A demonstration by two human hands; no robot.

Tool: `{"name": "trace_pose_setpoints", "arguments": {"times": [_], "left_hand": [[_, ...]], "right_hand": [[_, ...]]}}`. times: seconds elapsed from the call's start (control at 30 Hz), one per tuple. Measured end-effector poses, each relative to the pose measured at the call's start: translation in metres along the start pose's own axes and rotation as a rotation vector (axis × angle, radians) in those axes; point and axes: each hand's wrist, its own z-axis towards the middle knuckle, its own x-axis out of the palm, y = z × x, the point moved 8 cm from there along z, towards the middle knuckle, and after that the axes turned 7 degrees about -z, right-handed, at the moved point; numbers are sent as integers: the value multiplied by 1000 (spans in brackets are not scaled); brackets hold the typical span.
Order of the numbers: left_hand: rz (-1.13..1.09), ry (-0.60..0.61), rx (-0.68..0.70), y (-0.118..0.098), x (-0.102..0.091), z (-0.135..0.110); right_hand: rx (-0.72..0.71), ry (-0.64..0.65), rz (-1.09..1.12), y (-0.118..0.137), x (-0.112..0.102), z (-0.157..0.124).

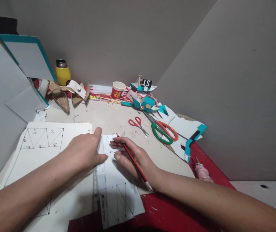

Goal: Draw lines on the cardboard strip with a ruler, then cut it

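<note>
My left hand [86, 151] lies flat, fingers together, pressing on a clear ruler [95, 190] and the edge of a small white card [118, 193] with pencilled triangle lines. My right hand [130, 158] rests on the same card and grips a red and black pencil [134, 162], its tip pointing away from me near the card's top edge. A large white sheet [43, 145] with a drawn truss pattern lies under my left forearm.
Small red scissors [138, 124] and larger green and orange scissors [164, 130] lie beyond the card. At the back stand a red paper cup [117, 89], a yellow flask [62, 72], cardboard boat models [60, 96] and teal paper scraps [144, 103]. Grey boards [2, 96] lean at left.
</note>
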Motion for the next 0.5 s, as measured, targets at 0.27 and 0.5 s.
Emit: {"name": "trace_pose_setpoints", "arguments": {"times": [0.27,0.5], "left_hand": [[-396,-92,-17,23,-22,9],[-1099,-459,-81,48,-54,7]], "right_hand": [[114,-38,84,1,-10,2],[87,-93,96,19,-17,16]]}}
